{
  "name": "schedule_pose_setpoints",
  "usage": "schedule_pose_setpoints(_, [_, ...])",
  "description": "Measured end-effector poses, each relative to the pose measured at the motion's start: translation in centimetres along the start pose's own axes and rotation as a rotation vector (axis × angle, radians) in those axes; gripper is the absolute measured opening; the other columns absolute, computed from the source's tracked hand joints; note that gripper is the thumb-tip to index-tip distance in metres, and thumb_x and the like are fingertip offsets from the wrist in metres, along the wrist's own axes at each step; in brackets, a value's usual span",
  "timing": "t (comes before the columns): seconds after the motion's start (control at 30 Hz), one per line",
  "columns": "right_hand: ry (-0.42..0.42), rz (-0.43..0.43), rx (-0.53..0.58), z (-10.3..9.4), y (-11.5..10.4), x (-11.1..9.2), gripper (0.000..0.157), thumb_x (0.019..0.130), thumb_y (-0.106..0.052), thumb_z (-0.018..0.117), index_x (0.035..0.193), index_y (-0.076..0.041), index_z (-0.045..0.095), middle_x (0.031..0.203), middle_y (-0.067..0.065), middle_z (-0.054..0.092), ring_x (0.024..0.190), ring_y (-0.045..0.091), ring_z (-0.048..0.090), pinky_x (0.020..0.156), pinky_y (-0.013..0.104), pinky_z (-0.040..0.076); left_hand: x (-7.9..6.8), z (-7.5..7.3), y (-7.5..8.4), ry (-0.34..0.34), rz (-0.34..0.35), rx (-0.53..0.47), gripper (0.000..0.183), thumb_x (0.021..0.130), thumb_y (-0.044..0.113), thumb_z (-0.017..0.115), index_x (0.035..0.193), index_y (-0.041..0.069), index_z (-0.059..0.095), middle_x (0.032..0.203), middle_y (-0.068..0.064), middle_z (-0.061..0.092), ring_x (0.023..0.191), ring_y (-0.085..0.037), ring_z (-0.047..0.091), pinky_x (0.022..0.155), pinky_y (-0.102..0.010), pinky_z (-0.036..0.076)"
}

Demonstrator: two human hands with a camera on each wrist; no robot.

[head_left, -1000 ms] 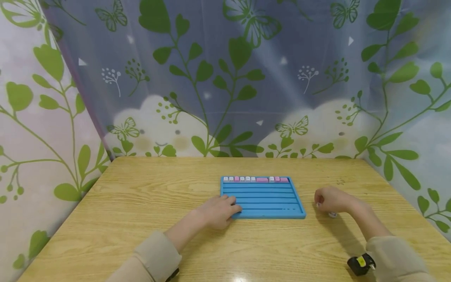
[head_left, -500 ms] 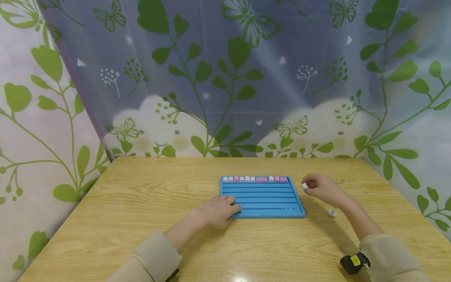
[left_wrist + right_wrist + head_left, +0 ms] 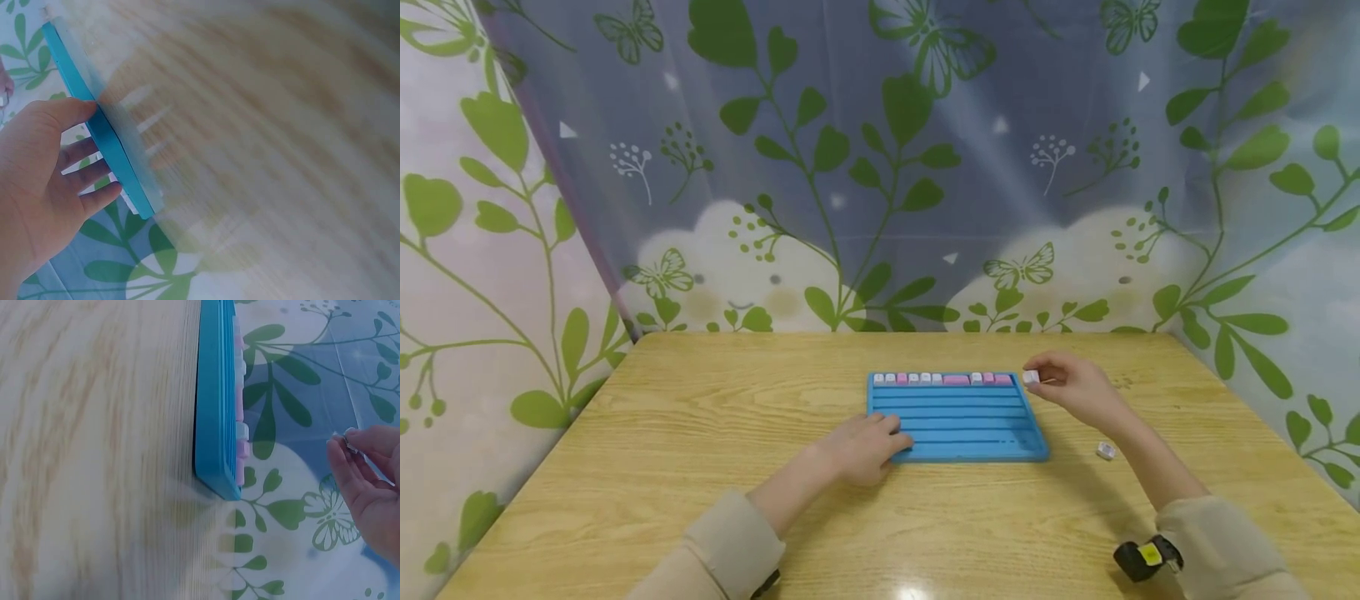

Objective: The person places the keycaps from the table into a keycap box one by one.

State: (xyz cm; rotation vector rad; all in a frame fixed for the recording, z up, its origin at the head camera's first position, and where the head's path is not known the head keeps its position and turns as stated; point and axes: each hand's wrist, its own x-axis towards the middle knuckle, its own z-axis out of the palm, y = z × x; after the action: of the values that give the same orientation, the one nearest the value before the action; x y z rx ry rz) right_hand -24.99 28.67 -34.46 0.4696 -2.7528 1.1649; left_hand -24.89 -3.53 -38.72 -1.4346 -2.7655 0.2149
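Observation:
A blue ridged tray lies on the wooden table, with a row of white and pink keycaps along its far edge. My left hand rests on the tray's near left corner. In the left wrist view its thumb touches the tray's front side, and the relaxed fingers lie past that edge. Between thumb and fingertips my right hand pinches a white keycap, just right of the tray's far right corner. Another white keycap lies loose on the table, right of the tray.
The light wooden table extends on both sides of the tray. Behind it hangs a patterned curtain with green leaves, butterflies and clouds. A black device with a yellow label sits by the right sleeve.
My right hand has picked a white keycap off the table and carried it away from me and left to the tray's far right corner. The left hand stays put.

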Motion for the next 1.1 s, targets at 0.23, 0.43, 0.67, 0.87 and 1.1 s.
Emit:
schedule_pose_setpoints(0.23, [-0.014,-0.014,0.068,1.0,-0.7,0.8,0.026,0.087,-0.007,0.063,0.11,0.004,0.057,0.103,0.016,0.062,0.096,0.029,0.059,0.076,0.031,0.051,-0.1,0.1,-0.2,0.014,0.007,0.013,0.033,0.093,0.022,0.055,0.125,0.018,0.056,0.101,-0.001,0.051,0.086,-0.014,0.047,0.075,-0.028,0.044])
schedule_pose_setpoints(0.43, [-0.044,-0.036,0.131,2.0,-1.3,1.7,0.026,0.087,-0.006,0.064,0.111,0.003,0.057,0.103,0.018,0.062,0.091,0.025,0.06,0.076,0.034,0.05,0.0,0.1,-0.2,0.012,0.003,0.011,0.033,0.093,0.022,0.055,0.126,0.018,0.056,0.102,-0.001,0.051,0.087,-0.014,0.047,0.076,-0.028,0.044])
schedule_pose_setpoints(0.67, [-0.069,-0.034,0.182,3.2,-2.1,2.6,0.025,0.086,-0.006,0.064,0.109,0.003,0.057,0.103,0.018,0.062,0.093,0.027,0.06,0.076,0.035,0.051,-0.2,0.1,-0.2,0.017,0.007,0.024,0.033,0.093,0.023,0.055,0.126,0.018,0.055,0.103,-0.001,0.051,0.087,-0.014,0.047,0.076,-0.028,0.044])
schedule_pose_setpoints(0.87, [-0.107,-0.022,0.178,4.5,-2.3,3.4,0.027,0.087,-0.008,0.064,0.11,0.003,0.057,0.1,0.015,0.062,0.09,0.027,0.06,0.076,0.043,0.051,-0.2,0.2,-0.2,0.018,0.009,0.019,0.032,0.093,0.023,0.055,0.125,0.018,0.056,0.101,-0.001,0.051,0.085,-0.014,0.046,0.075,-0.028,0.044])
schedule_pose_setpoints(1.1, [-0.15,-0.035,0.17,6.4,-3.0,4.2,0.025,0.086,-0.009,0.066,0.106,0.003,0.059,0.088,0.009,0.063,0.079,0.027,0.06,0.071,0.046,0.051,0.0,0.4,-0.2,0.022,0.006,0.008,0.031,0.092,0.023,0.056,0.123,0.019,0.057,0.098,0.0,0.05,0.083,-0.014,0.046,0.074,-0.028,0.044])
